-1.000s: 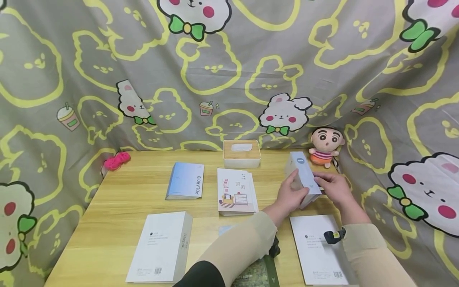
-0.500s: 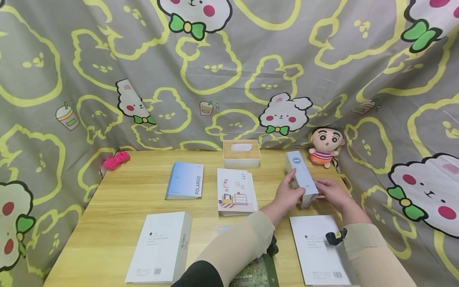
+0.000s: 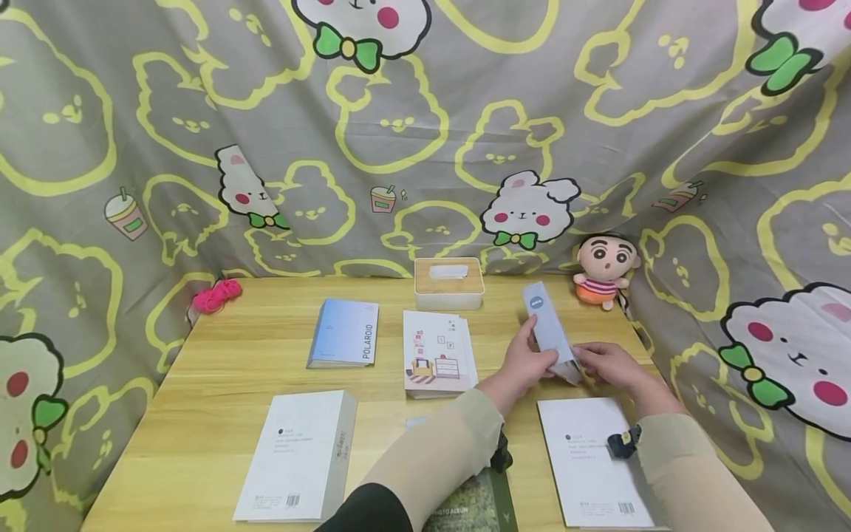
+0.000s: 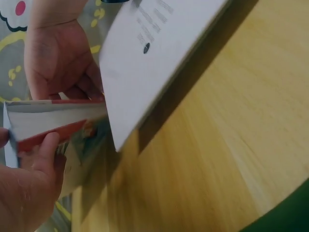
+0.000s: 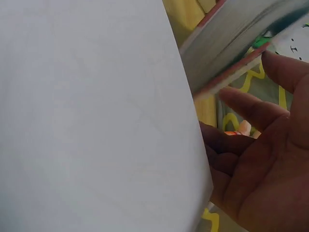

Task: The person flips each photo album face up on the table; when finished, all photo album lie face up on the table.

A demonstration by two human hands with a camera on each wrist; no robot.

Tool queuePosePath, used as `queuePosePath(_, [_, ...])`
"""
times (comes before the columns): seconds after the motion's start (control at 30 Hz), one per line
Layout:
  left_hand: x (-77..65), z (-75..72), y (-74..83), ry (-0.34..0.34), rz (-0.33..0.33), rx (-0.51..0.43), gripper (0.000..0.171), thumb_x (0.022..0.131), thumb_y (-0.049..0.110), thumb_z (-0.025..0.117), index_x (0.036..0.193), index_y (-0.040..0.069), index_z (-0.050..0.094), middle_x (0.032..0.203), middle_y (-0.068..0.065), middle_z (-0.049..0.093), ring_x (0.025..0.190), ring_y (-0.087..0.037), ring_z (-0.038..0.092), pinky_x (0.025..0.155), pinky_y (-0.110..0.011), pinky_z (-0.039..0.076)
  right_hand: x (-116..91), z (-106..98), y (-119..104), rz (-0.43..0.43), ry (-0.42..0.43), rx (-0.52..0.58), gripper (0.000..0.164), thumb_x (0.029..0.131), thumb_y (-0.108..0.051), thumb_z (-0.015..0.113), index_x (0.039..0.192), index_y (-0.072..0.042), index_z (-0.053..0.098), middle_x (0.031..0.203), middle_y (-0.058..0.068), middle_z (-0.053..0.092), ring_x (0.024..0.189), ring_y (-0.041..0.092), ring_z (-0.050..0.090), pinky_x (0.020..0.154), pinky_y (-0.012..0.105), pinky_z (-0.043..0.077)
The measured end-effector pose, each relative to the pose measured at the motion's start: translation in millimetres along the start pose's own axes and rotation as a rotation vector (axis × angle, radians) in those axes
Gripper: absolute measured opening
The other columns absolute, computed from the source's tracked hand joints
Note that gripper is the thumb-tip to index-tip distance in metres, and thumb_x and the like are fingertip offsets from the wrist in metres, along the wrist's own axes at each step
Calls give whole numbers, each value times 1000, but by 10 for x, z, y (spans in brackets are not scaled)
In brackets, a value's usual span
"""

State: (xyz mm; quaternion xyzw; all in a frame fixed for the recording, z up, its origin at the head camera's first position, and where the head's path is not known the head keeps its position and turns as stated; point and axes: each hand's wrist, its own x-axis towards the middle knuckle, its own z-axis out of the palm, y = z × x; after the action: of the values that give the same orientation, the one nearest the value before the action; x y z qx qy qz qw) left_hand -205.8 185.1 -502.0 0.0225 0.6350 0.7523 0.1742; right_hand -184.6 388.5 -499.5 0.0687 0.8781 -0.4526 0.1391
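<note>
A thick photo album with a pale blue spine stands on the right of the table, spine upward. My left hand grips it from the left, thumb on the spine and fingers along the cover. In the left wrist view, the fingers of that hand lie on the cover, beside the pages and a red inner edge. At the album's near right corner is my right hand. Its fingers touch the cover edge loosely in the right wrist view, where a white book hides much.
A white book lies below the hands and another at front left. Between them is a green photo album, partly under the left sleeve. Behind are a blue album, an illustrated album, a tissue box and a doll.
The album has turned and shifted left, its spine now leaning further toward the left. My left hand moved left with it, and my right hand came slightly nearer and lower.
</note>
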Motion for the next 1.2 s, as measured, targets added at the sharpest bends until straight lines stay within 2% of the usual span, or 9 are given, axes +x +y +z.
queuePosePath(0.1, [31,-16,-24,-21,-7,84,90,84,-8,70,164,19,41,139,-20,58,93,-30,71,73,-53,65,4,0,6,-22,11,-36,51,112,-29,54,131,18,61,76,5,57,70,23,55,62,34,49])
queuePosePath(0.23, [104,-46,-29,-52,-33,235,85,90,1,74,165,20,39,145,-22,56,103,-33,70,73,-53,65,37,-4,6,-28,50,-137,45,111,-29,56,117,14,68,73,7,59,69,23,56,63,33,46])
queuePosePath(0.4, [161,-102,-62,-51,-89,454,79,95,12,75,165,18,39,156,-18,52,123,-28,63,92,-39,61,62,-2,-20,20,105,-250,50,105,-29,65,126,17,65,110,31,70,99,39,64,88,50,55])
queuePosePath(0.47, [174,-124,-91,-46,-113,526,77,96,11,75,165,15,40,157,-16,53,117,-25,65,88,-33,59,58,5,-32,51,112,-269,58,101,-28,71,135,18,59,127,37,63,112,44,61,100,60,50])
queuePosePath(0.57, [190,-151,-127,-37,-143,588,72,96,4,70,163,13,44,156,-13,54,96,-24,66,69,-32,56,56,21,-44,90,99,-271,64,96,-26,78,138,17,57,134,41,58,118,50,57,106,66,44])
queuePosePath(0.63, [204,-162,-139,-34,-144,594,69,96,0,66,161,12,46,155,-13,56,91,-25,66,63,-32,53,52,37,-55,107,97,-266,65,94,-25,81,139,16,57,135,41,57,121,51,56,107,66,43])
queuePosePath(0.83, [197,-177,-126,-47,-151,524,69,95,-4,64,160,11,47,152,-13,58,117,-25,63,82,-34,57,51,64,-76,128,93,-273,69,92,-28,83,139,16,58,138,42,55,126,54,54,108,67,43])
queuePosePath(0.93, [166,-182,-95,-58,-158,512,69,94,-3,68,159,12,50,149,-11,61,119,-23,63,87,-34,57,43,67,-78,125,88,-275,70,92,-31,83,139,16,58,138,42,55,126,55,54,107,67,43])
queuePosePath(1.2, [-23,-275,34,-57,-112,547,57,93,11,78,145,-1,59,125,-16,70,87,-27,67,75,-37,59,-41,34,-52,139,107,-222,70,91,-36,84,133,16,62,135,37,59,119,49,57,102,63,48])
